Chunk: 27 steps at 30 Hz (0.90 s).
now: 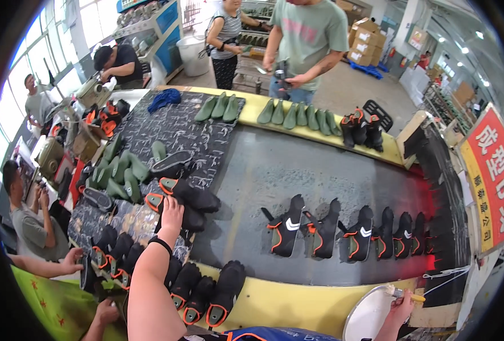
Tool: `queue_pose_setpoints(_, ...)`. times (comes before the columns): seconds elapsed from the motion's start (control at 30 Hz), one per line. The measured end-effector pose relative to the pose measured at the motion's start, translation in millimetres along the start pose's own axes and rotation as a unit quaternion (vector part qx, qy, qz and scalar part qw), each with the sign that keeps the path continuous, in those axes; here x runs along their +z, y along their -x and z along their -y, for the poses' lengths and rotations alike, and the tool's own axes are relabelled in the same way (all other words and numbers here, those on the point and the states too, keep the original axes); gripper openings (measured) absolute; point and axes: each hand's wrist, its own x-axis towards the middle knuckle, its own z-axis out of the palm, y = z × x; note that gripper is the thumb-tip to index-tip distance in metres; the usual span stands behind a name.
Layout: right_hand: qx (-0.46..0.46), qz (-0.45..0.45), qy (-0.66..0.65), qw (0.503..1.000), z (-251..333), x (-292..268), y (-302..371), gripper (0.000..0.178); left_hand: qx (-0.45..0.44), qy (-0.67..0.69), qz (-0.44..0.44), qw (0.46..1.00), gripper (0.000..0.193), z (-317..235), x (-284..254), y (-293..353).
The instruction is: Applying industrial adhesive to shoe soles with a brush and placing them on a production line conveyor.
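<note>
My left arm reaches forward, and my left hand point(172, 215) is closed on a black shoe upper point(193, 220) with orange trim, at the edge of the dark patterned board. A second black shoe point(198, 196) lies just beyond it. At the lower right my right hand point(400, 310) grips a brush point(415, 297) with a yellowish handle. Its bristle end is over the rim of a round white bowl point(365, 318). Several black shoe uppers point(289, 227) with orange edging lie in a row on the grey conveyor belt point(257, 170). More black shoes point(226, 290) stand beside my left forearm.
Green shoe lasts point(129, 184) lie heaped on the patterned board point(178, 128); others point(300, 116) line the far yellow ledge point(246, 119). A co-worker point(308, 45) stands opposite, handling a dark item. Another person's hands point(70, 264) work close on my left. A red-lit tunnel point(428, 199) is right.
</note>
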Motion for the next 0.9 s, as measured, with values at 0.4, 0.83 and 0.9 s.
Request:
queue_pose_setpoints(0.4, 0.006, -0.039, -0.058, 0.998, -3.3, -40.4, 9.0, 0.020, 0.058, 0.106, -0.035, 0.992, 0.041, -18.1, -54.4, 33.6)
queue_pose_setpoints(0.83, 0.040, 0.069, -0.125, 0.989, 5.8, -93.2, 18.0, 0.021, 0.172, 0.766, 0.245, 0.569, 0.085, -133.8, -269.8, 146.6)
queue_pose_setpoints(0.9, 0.051, 0.067, -0.121, 0.989, 0.2, -112.2, 14.6, 0.021, 0.224, 0.659, 0.364, 0.619, 0.083, -183.7, -272.9, 160.3)
